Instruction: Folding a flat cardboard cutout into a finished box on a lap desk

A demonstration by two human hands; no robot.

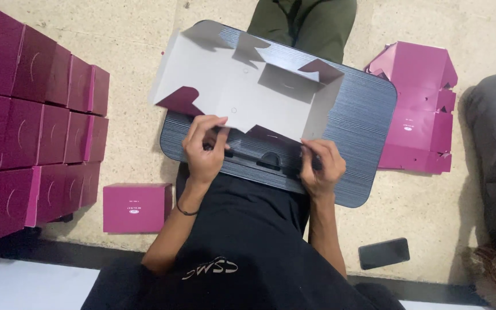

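Note:
A half-folded cardboard box [242, 86], grey-white inside and magenta outside, lies on a dark ribbed lap table [363, 138]. My left hand [205, 146] pinches the box's near edge at the left, fingers curled over the flap. My right hand [320, 166] grips the near right corner of the same box. The box's right end stands up as walls, while its left end lies flat with flaps spread.
Folded magenta boxes are stacked in rows at the left [30, 120], and one stands alone [136, 208]. Flat magenta box blanks [417, 109] lie at the right. A dark phone [383, 253] rests on the floor. Another person's legs [302, 23] are beyond the table.

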